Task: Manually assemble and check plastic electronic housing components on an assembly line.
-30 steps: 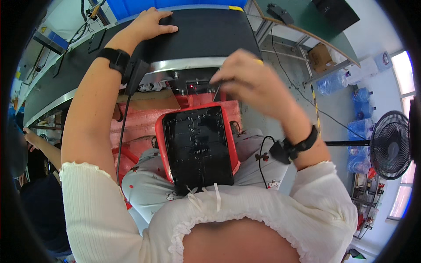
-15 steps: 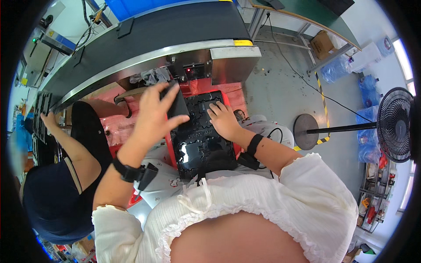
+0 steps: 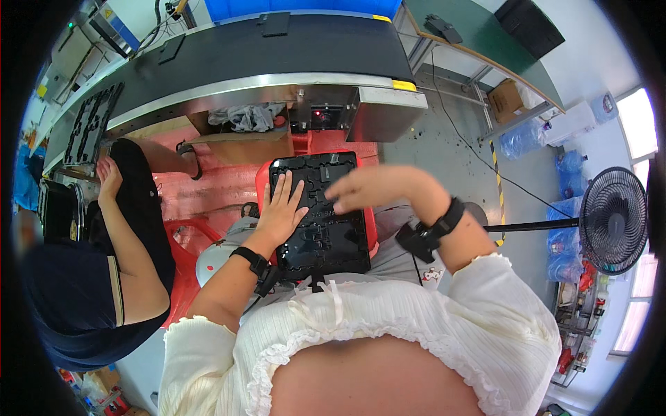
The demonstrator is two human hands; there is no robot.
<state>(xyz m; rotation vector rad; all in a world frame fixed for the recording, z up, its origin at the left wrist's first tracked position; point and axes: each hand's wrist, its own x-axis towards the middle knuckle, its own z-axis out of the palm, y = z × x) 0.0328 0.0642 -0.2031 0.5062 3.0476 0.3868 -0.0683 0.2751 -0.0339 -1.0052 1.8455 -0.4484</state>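
A black moulded tray (image 3: pixel 326 246) with shaped recesses lies over my lap on a red plastic support (image 3: pixel 262 182). Its near half shines. My left hand (image 3: pixel 279 216) rests flat on the tray's left side, fingers spread, with nothing seen in it. Over the right edge hovers my right hand (image 3: pixel 364 188), slightly blurred, its fingers stretched toward the tray's middle. No object shows in that hand. Each wrist wears a black strap with a small dark device.
Ahead runs a dark conveyor belt (image 3: pixel 229 59) carrying flat dark plates (image 3: pixel 275 25). Under it stands a cardboard box (image 3: pixel 253 149) with grey cloth. A co-worker (image 3: pixel 90 291) sits at left, near another black tray (image 3: pixel 90 128). At right stands a black fan (image 3: pixel 615 220).
My left hand held a dark flat piece above the tray; now it lies on the tray without it. My right hand has lifted off the tray rightward. The belt's plates have shifted right.
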